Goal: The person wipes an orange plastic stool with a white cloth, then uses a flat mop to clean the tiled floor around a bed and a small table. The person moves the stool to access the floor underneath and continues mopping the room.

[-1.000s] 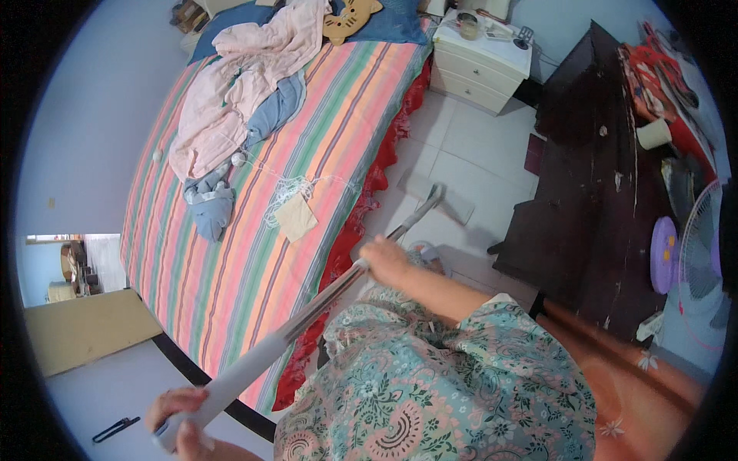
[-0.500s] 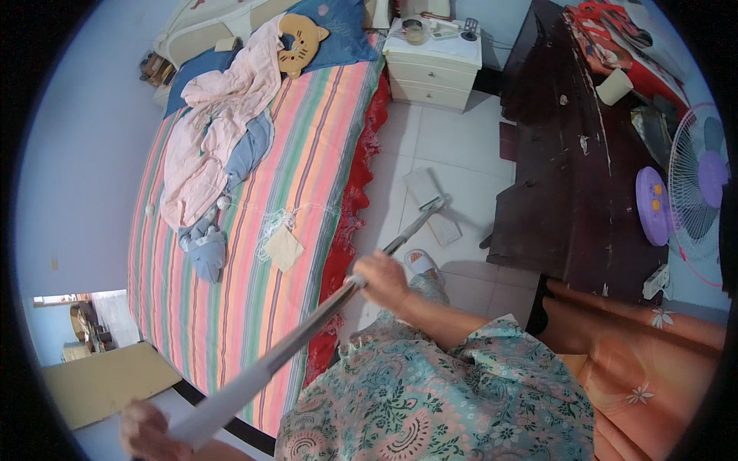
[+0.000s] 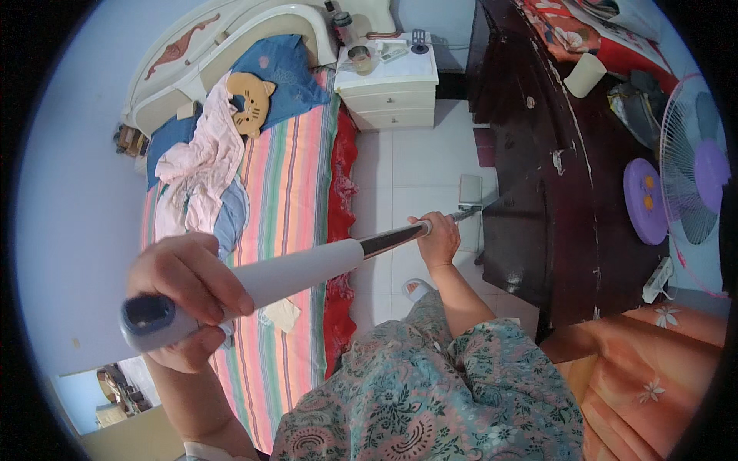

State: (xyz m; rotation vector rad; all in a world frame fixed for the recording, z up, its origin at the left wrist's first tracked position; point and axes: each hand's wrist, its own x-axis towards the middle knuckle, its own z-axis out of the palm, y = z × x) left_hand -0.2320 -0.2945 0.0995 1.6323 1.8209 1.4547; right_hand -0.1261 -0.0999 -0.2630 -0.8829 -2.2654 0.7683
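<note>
A: What is the left hand (image 3: pixel 188 288) holding?

B: It is gripping the mop (image 3: pixel 307 270) by its thick white handle, close to the rounded end. The fingers are bending over the top, and the thumb is pressing from underneath.

A: And what is the right hand (image 3: pixel 440 240) doing?

B: It is gripping the same pole farther down, by the pale collar, with its fingers closing firmly round it.

A: Where is the mop lying?

B: Its pole is slanting from the person's left, passing above the edge of the striped bed (image 3: pixel 292 211) and the red bed skirt (image 3: pixel 341 223). Its flat head (image 3: pixel 470 189) is resting on the tiled floor (image 3: pixel 373 257), just beside the dark cabinet (image 3: pixel 530 173). I cannot tell whether the two are touching.

A: What is covering the bed?

B: A pink blanket (image 3: pixel 201 165) is lying rumpled there, a cat-faced cushion (image 3: pixel 252 123) is leaning on a blue pillow (image 3: pixel 288 73), and a beige cloth (image 3: pixel 283 316) is peeking out below the handle.

A: What is standing nearby?

B: A white nightstand (image 3: pixel 396 104) is standing beside the bed, and a fan (image 3: pixel 686 165) is standing by the cabinet. A slipper (image 3: pixel 416 289) is showing on the person's foot.
</note>
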